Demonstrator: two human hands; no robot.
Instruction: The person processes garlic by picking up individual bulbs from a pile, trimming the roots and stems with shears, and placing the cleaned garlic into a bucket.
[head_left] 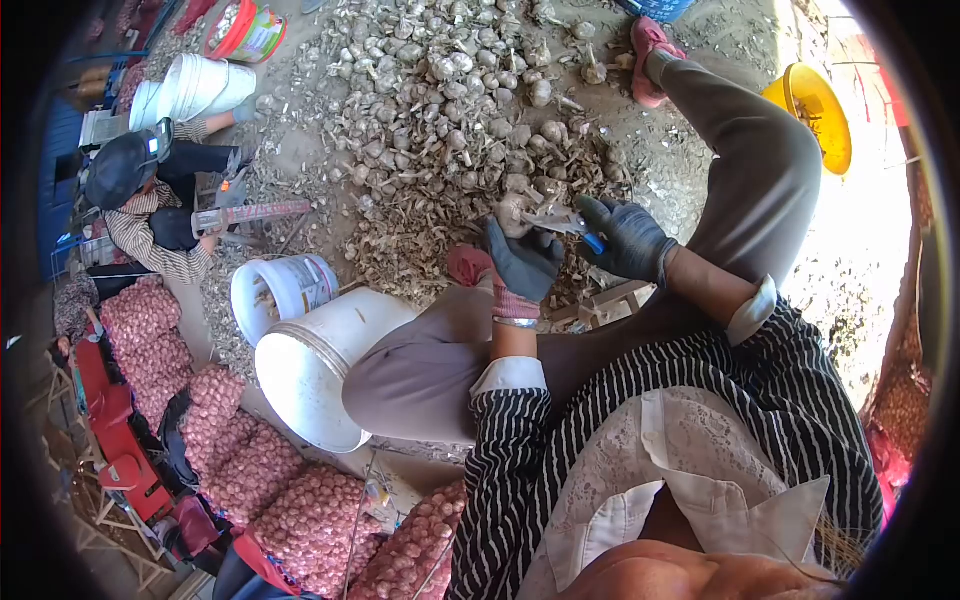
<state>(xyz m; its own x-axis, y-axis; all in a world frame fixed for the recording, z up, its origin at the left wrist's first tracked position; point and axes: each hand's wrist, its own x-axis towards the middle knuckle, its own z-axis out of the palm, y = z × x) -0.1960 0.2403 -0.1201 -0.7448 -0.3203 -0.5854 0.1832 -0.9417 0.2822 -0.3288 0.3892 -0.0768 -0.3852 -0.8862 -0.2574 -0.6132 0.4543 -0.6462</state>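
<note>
Garlic bulb (513,214) is in gloved L hand (525,262), fingers curled round it, at near edge of garlic pile (455,130). Gloved R hand (628,240) grips blue-handled clippers (562,222), blades at bulb. Lg white bucket (308,388) tilted nr L knee; yellow bucket (822,118) nr R knee.

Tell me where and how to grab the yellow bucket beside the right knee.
Best take the yellow bucket by its rim, on the side away from the right knee. Come from above, fingers inside and thumb outside. Its open mouth bares the edge there, while the knee crowds the near side.
</note>
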